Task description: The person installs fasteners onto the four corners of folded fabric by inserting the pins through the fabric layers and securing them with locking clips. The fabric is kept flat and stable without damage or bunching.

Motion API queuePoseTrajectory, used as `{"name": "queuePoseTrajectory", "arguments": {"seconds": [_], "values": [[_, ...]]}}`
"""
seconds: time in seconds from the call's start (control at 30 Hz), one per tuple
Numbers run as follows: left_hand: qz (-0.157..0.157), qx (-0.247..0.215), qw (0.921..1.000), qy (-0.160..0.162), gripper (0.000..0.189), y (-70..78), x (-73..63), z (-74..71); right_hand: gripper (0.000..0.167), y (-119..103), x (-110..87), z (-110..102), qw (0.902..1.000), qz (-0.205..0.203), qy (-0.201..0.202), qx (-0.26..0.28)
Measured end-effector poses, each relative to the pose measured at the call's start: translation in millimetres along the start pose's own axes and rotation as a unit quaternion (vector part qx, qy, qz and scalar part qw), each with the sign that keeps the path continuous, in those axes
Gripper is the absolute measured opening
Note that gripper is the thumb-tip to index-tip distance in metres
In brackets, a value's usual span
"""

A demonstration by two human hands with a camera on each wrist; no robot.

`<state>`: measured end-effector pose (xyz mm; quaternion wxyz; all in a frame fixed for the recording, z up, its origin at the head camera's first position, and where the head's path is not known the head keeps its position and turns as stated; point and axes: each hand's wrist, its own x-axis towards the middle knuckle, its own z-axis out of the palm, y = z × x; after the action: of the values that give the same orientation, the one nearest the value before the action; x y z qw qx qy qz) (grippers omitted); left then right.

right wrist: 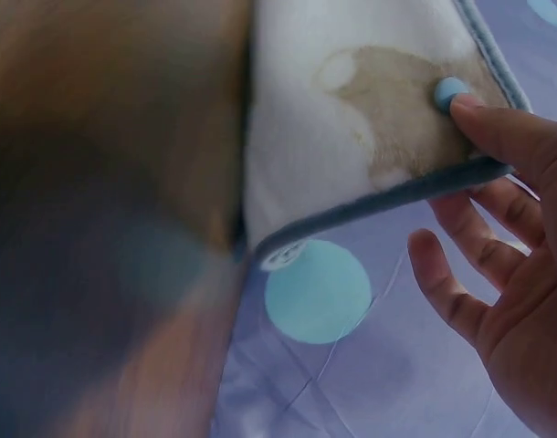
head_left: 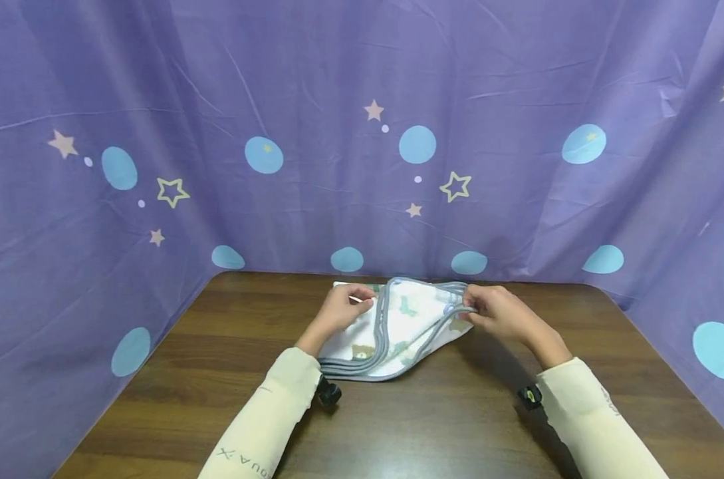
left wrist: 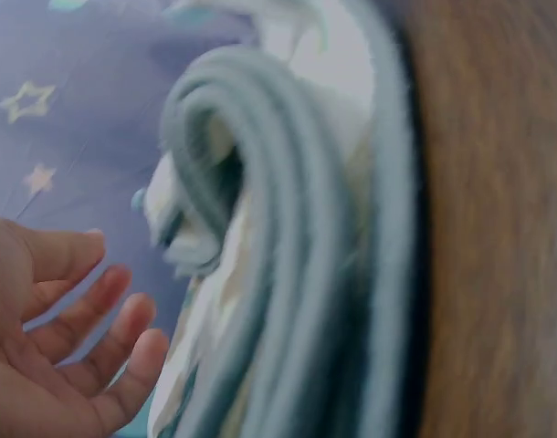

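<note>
A white blanket with animal prints and grey-blue edging lies folded at the back of the table. My left hand hovers at its left part; in the left wrist view the hand's fingers are loosely bent and apart from the rolled, layered edging. At the opposite end my right hand pinches a corner between thumb and fingers. In the right wrist view the thumb presses beside a round blue snap on a brown animal print.
The brown wooden table reaches back to a purple curtain with stars and blue dots. The curtain also runs along the left and right sides. A dark strap device sits on the left wrist, another on the right.
</note>
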<state>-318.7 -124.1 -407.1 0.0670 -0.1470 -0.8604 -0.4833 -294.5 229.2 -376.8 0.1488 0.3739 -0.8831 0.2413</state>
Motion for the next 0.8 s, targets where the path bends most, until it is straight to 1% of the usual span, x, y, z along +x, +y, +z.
{"name": "queuePoseTrajectory", "arguments": {"seconds": [0.13,0.2,0.27,0.43,0.53,0.67,0.8], "values": [[-0.044,0.020,0.9979,0.042,0.016,-6.9,-5.3,-18.6,0.032,-2.2,-12.5,-1.0,0.9977,-0.013,-0.039,-0.055],[-0.071,0.037,0.9956,0.048,0.017,-9.2,-7.7,-27.4,0.033,-3.5,-18.6,-1.5,0.9954,-0.015,-0.054,-0.077],[-0.101,0.055,0.9926,0.040,0.019,-11.6,-9.9,-34.8,0.034,-3.7,-24.6,-1.5,0.9931,-0.017,-0.066,-0.096],[-0.146,0.092,0.9849,0.001,0.027,-16.2,-15.5,-46.3,0.036,-5.0,-38.2,-2.9,0.9883,-0.025,-0.091,-0.120],[-0.165,0.077,0.9831,-0.019,0.033,-19.1,-18.4,-50.8,0.037,-6.4,-44.0,-5.4,0.9853,-0.035,-0.110,-0.125],[-0.192,0.029,0.9800,-0.044,0.039,-23.9,-21.1,-55.2,0.035,-8.4,-50.6,-10.0,0.9811,-0.051,-0.134,-0.130],[-0.213,0.010,0.9750,-0.062,0.043,-27.1,-21.6,-56.5,0.030,-10.0,-59.2,-13.0,0.9784,-0.056,-0.153,-0.126]]}}
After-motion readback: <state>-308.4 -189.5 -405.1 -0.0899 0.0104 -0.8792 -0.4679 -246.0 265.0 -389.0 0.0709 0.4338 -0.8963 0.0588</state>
